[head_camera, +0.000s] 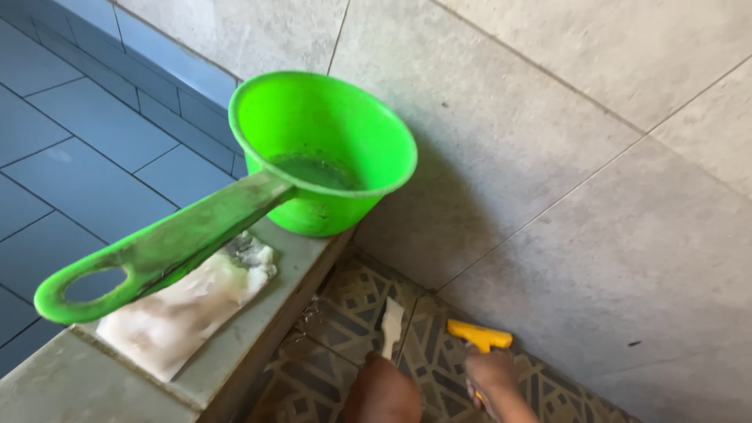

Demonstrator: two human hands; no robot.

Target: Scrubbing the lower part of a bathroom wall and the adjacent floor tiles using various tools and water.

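At the bottom of the frame my left hand (381, 389) holds a small pale scraper (391, 326). Its blade runs up the picture and lies along the grout line between two patterned floor tiles (352, 298). My fingers are hidden from this angle, so I cannot tell how tightly that grip is closed.

Just to the right, my right hand (495, 381) is wrapped around the handle of a yellow tool (479, 335). Its head points toward the upper left and sits where the floor meets the grey wall (548, 141). The two tools lie close together but do not touch, and the left hand is the nearer one to the grout line.

Higher up, left of centre, a green scoop (329, 149) stands on the counter (258, 329). There is a little murky water in its bowl, and its long handle stretches toward the lower left over a dirty white cloth (188, 309).
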